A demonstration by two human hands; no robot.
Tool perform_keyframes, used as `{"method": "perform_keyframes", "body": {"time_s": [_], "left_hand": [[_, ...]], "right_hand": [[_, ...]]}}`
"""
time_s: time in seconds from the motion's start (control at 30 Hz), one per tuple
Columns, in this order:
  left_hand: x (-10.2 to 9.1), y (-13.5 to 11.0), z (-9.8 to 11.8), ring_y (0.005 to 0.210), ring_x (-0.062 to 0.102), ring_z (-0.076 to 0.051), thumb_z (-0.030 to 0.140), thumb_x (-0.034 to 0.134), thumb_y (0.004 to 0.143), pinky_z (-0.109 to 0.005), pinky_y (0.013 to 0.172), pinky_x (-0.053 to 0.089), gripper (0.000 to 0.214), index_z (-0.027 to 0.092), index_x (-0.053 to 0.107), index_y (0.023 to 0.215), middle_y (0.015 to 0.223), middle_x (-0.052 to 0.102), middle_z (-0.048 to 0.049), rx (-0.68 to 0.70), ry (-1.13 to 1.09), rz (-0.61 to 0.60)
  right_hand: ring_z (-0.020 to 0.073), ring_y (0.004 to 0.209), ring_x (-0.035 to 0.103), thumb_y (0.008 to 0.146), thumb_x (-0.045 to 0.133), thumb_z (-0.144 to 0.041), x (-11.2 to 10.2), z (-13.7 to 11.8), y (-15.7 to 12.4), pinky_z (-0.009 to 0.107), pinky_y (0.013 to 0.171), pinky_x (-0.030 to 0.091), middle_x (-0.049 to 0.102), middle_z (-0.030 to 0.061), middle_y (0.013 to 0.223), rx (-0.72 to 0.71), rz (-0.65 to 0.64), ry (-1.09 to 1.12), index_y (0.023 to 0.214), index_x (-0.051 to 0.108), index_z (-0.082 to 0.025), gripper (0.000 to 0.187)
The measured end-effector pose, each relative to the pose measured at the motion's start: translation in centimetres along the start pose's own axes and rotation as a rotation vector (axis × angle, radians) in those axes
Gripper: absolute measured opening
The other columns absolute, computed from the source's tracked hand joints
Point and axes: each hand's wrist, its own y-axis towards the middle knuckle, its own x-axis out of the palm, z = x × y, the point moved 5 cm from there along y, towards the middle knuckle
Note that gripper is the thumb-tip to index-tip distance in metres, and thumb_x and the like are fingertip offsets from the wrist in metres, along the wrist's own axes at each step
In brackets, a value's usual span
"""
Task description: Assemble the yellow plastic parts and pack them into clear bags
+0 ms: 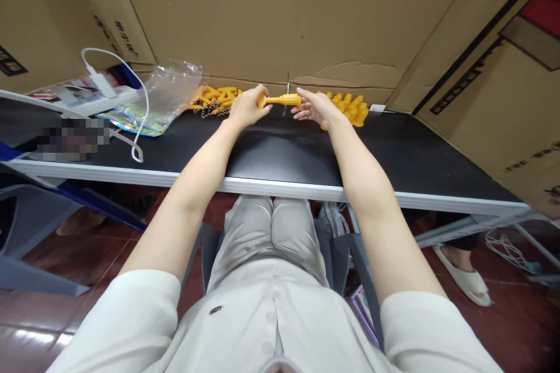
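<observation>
My left hand [249,108] is closed around the rounded left end of a yellow-orange plastic piece [286,99]. The piece has a thin ribbed neck and a wider cylindrical end pointing right, and is held roughly level above the black tabletop [282,151]. My right hand [317,108] is at that wide end with its fingers apart; whether they touch it is hard to see. Behind my left hand lies a pile of yellow-orange pieces [219,95] with small dark metal chains or springs [213,107]. Several similar yellow pieces [356,109] stand grouped beyond my right hand.
A clear plastic bag [168,90] and a white cable [146,99] lie at the left. Cardboard walls [245,17] enclose the table's back and sides. A metal edge [280,187] runs along the front. Another person's foot in a slipper [466,277] shows below right.
</observation>
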Motion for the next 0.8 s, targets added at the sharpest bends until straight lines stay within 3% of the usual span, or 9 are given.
{"method": "perform_keyframes", "body": {"time_s": [0.13, 0.53, 0.7, 0.8], "left_hand": [[0.2, 0.0, -0.1, 0.115, 0.072, -0.031, 0.033, 0.072, 0.092, -0.038, 0.102, 0.053, 0.041, 0.022, 0.069, 0.131, 0.116, 0.078, -0.0118, 0.0, -0.005, -0.001], [0.6, 0.2, -0.6, 0.125, 0.071, -0.033, 0.032, 0.071, 0.094, -0.042, 0.113, 0.051, 0.051, 0.023, 0.064, 0.144, 0.129, 0.075, -0.0123, 0.014, -0.053, -0.02], [0.9, 0.4, -1.2, 0.126, 0.071, -0.032, 0.034, 0.072, 0.093, -0.043, 0.114, 0.051, 0.083, 0.023, 0.039, 0.169, 0.139, 0.071, -0.0149, 0.055, -0.184, 0.003], [1.4, 0.5, -2.1, 0.126, 0.071, -0.032, 0.033, 0.067, 0.095, -0.046, 0.118, 0.049, 0.084, 0.021, 0.034, 0.172, 0.133, 0.072, -0.0151, 0.031, -0.215, -0.026]], "right_hand": [[0.0137, 0.056, 0.069, 0.101, 0.074, -0.063, 0.1, 0.4, 0.3, 0.023, 0.059, 0.058, 0.077, 0.0058, 0.072, 0.054, 0.005, 0.048, 0.085, 0.065, -0.02, 0.046], [0.0159, 0.063, 0.072, 0.098, 0.074, -0.065, 0.6, 0.8, 0.8, 0.027, 0.069, 0.061, 0.074, 0.0038, 0.073, 0.093, 0.046, 0.113, 0.095, 0.066, -0.021, 0.045], [0.0164, 0.081, 0.078, 0.105, 0.066, -0.058, -0.8, 0.9, 1.8, 0.027, 0.082, 0.063, 0.077, 0.006, 0.087, -0.006, 0.11, 0.18, 0.096, 0.067, -0.021, 0.039], [0.02, 0.095, 0.08, 0.104, 0.066, -0.059, -2.3, 1.2, 2.8, 0.032, 0.088, 0.065, 0.079, 0.0083, 0.1, -0.072, 0.205, 0.108, 0.103, 0.069, -0.021, 0.038]]}}
